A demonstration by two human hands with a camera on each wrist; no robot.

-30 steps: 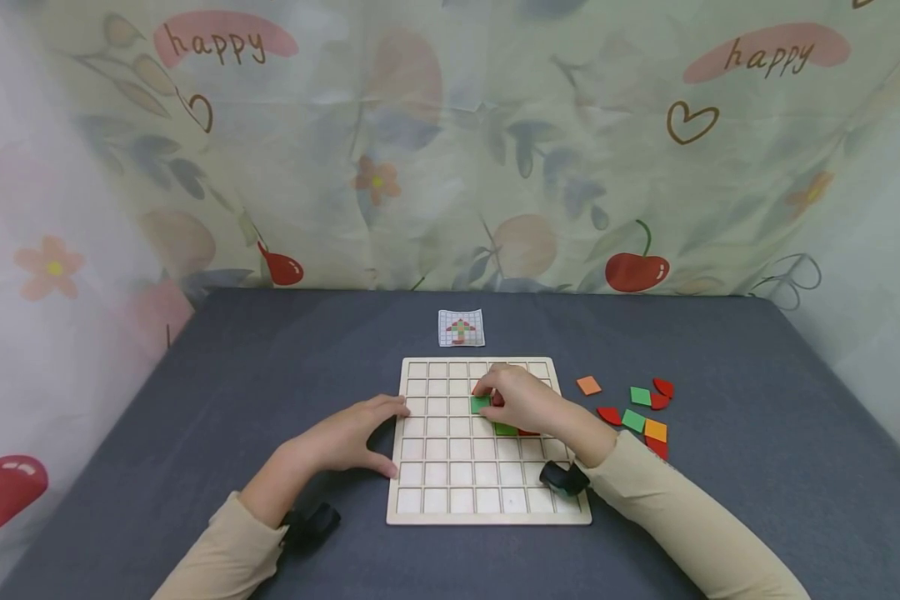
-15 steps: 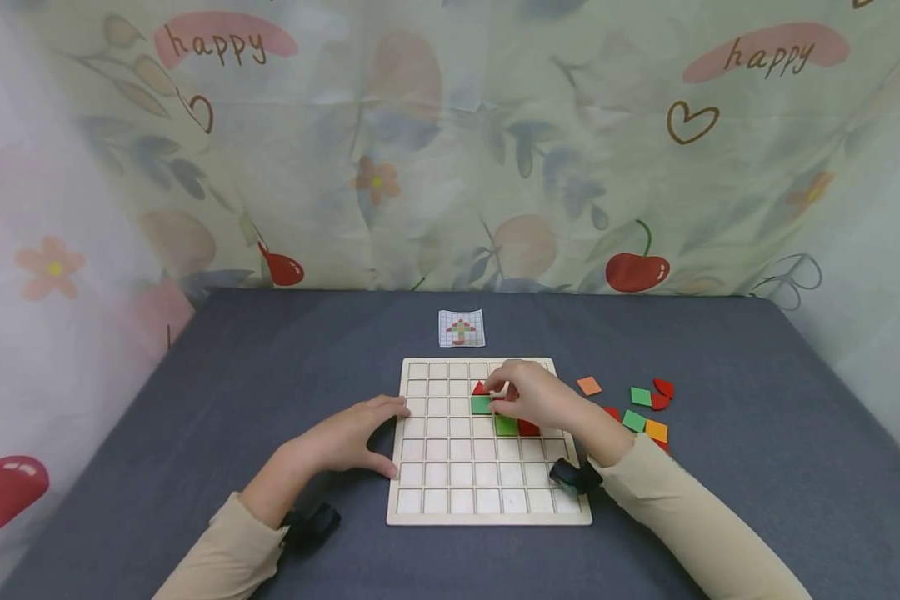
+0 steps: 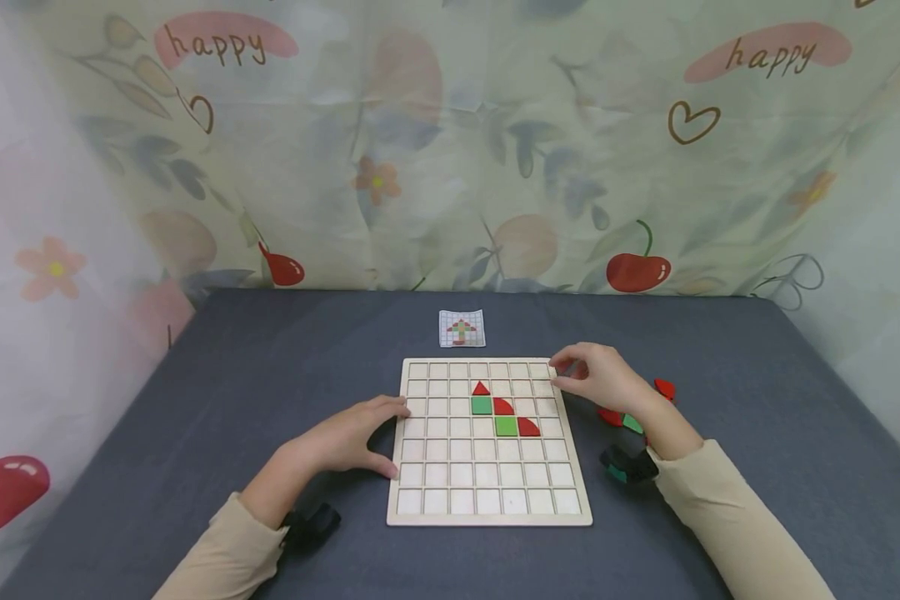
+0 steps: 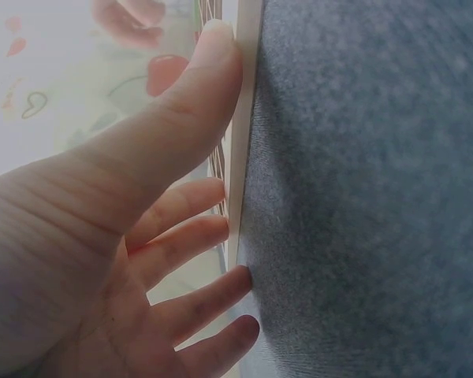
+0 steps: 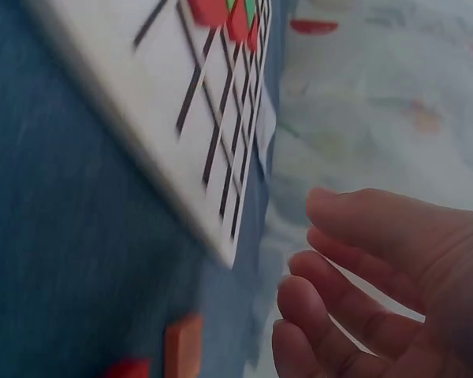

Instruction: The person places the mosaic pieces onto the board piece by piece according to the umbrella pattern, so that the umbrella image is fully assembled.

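A pale wooden grid board [image 3: 450,475] lies flat on the dark cloth. In its cells sit a red triangle [image 3: 481,389], two green squares [image 3: 482,405] and two red quarter-circle pieces [image 3: 503,407], stepping down to the right. My left hand [image 3: 352,433] touches the board's left edge with spread fingers; the left wrist view shows the thumb [image 4: 213,71] against the rim. Over the board's upper right corner hovers my right hand [image 3: 603,375], fingers loosely bent. Between them the right wrist view shows nothing, and an orange square [image 5: 184,346] lies on the cloth below.
Loose red pieces [image 3: 664,388] and a green one [image 3: 632,423] lie right of the board, partly hidden by my right hand and forearm. A small printed pattern card [image 3: 462,328] lies beyond the board. A patterned curtain [image 3: 450,167] hangs behind the table.
My right hand has left the red quarter-circle beside the upper green square and moved right, off the grid's middle. That piece now lies in its cell. The left hand stays put.
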